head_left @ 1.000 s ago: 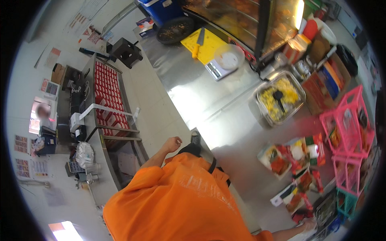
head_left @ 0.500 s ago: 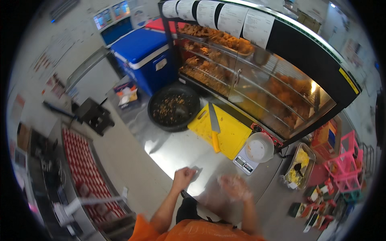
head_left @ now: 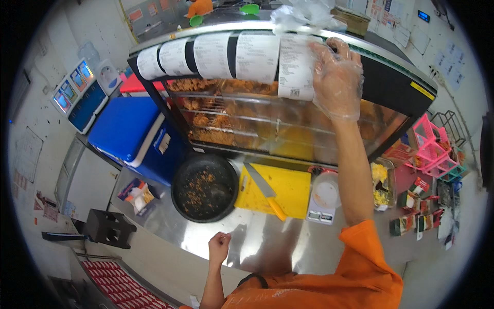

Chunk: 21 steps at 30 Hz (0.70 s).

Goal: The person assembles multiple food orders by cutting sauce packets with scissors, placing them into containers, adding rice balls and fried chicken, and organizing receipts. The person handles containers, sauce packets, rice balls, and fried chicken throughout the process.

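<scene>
My right hand (head_left: pixel 338 77), in a clear plastic glove, is raised to the top of the glass-fronted food warmer. Its curled fingers are on the right edge of the rightmost white paper receipt (head_left: pixel 296 69). Several more receipts (head_left: pixel 211 55) hang in a row to its left along the black upper frame. Bare and closed, my left hand (head_left: pixel 219 244) hovers low over the near edge of the steel counter (head_left: pixel 252 237). Whatever its fingers may hold is hidden. Behind the glass of the food warmer (head_left: pixel 381 90), pieces of fried chicken (head_left: pixel 200 120) lie on racks.
A knife (head_left: pixel 265 185) with a yellow handle lies on a yellow cutting board (head_left: pixel 293 188). Left of it sit a black round pan (head_left: pixel 177 198) with crumbs and a blue cooler (head_left: pixel 123 126). A kitchen scale (head_left: pixel 320 213) bearing a bowl, and pink baskets (head_left: pixel 429 139), are rightward.
My right hand has gone from low over the counter up to the rightmost receipt. The left hand stays low and closed. The view has shifted, showing more beyond the warmer.
</scene>
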Motion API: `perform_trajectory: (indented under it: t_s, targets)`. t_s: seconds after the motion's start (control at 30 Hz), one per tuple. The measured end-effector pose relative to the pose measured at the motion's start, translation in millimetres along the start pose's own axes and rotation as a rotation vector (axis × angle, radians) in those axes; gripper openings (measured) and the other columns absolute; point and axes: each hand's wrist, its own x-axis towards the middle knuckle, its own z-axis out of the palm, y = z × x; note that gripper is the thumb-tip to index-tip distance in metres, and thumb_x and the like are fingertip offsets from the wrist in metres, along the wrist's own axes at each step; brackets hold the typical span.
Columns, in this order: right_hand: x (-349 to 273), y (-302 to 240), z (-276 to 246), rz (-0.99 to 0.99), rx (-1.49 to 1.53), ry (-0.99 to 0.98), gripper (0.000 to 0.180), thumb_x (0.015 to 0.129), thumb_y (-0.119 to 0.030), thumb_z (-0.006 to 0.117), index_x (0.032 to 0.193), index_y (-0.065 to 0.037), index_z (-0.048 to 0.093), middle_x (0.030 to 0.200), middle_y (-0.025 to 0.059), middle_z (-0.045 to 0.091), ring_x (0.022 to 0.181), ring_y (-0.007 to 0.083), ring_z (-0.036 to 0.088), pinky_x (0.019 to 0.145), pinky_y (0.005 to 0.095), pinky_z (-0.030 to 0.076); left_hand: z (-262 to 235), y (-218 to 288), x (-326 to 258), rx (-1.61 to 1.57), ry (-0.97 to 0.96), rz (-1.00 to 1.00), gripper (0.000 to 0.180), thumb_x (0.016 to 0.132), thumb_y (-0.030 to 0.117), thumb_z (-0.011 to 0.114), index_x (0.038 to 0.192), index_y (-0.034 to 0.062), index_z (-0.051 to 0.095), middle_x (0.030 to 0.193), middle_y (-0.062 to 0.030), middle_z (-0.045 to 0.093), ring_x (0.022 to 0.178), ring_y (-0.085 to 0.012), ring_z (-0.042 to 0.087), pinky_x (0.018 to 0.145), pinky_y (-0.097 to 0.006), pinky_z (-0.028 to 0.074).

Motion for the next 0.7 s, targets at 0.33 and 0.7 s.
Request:
perform_trajectory:
  t_s: [0.33,0.7]
  targets:
    - [32.0,-40.9,-9.1,0.007,-0.41,-0.134,0.034,0.089,-0.009,0.053,0.12,-0.011,0.067,0.121,0.012,0.063,0.114,0.0328,0.057,0.098,0.0433,0.044,-76.3,-31.0,60.9,0.08,0.107,-0.178,0.025,0.092,0.02,0.069,0.078,-0.0004,0.066,0.059,-0.0017,0.06,0.055,-0.0069,0.05,0.054,-0.026,0.041]
    - [62.0,-173.0,48.5,-0.163,-0.201,-0.24,0.039,0.08,-0.003,0.06,0.12,-0.005,0.064,0.119,0.0166,0.064,0.113,0.0352,0.058,0.1,0.0457,0.043,-281.4,-43.5,245.8,0.325,0.944,0.386,0.028,0.094,0.021,0.063,0.112,0.0003,0.059,0.1,-0.0162,0.062,0.089,-0.0316,0.062,0.078,-0.039,0.049]
